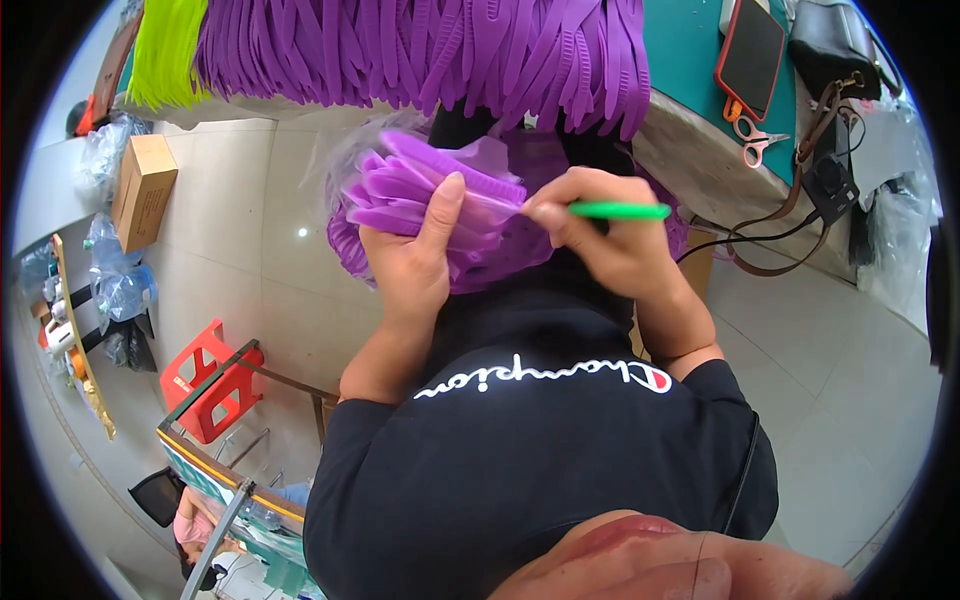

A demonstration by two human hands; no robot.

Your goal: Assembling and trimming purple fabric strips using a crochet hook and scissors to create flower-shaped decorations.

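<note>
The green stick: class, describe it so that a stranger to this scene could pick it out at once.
Start at the purple straps hanging over the table edge. Below them, the left hand holds a purple bundle. The right hand pinches the green stick: thin, straight, the only bright green thing among the purple.
</note>
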